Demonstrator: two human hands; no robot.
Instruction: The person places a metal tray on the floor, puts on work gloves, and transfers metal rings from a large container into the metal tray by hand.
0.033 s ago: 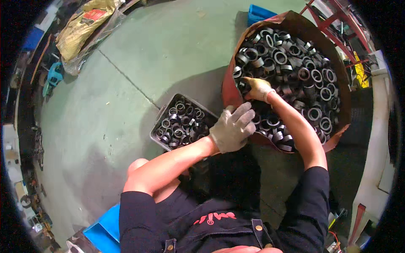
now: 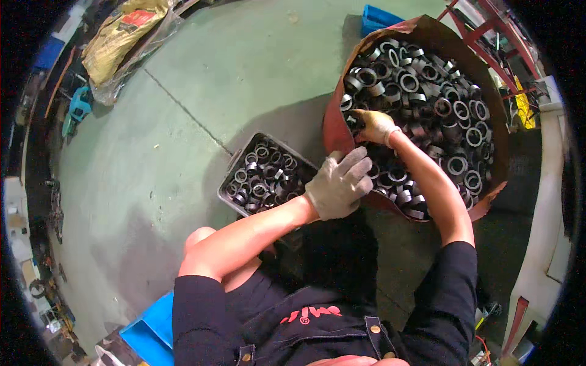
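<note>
My left hand [image 2: 339,185], in a pale grey work glove, lies with its fingers stretched at the near left rim of a big reddish drum [image 2: 337,125]. Nothing shows in its grip. My right hand [image 2: 375,127], in a glove yellowed at the fingers, reaches inside the drum near its left wall. Its fingers curl down among dark metal rings [image 2: 409,82]; what lies between them is too dark to make out. Loose rings of the same kind fill much of the drum. To the left stands a grey plastic crate [image 2: 239,151], also holding many metal rings [image 2: 259,190].
A blue bin [image 2: 376,20] stands behind the drum. Red metal framing [image 2: 482,36] rises at the far right. A yellow sack [image 2: 125,39] and a teal tool [image 2: 77,108] lie at the far left. Something blue [image 2: 151,329] is beside my left arm.
The view has shifted very slightly. My right hand's fingers have moved a little among the rings; my left hand stays at the drum's rim.
</note>
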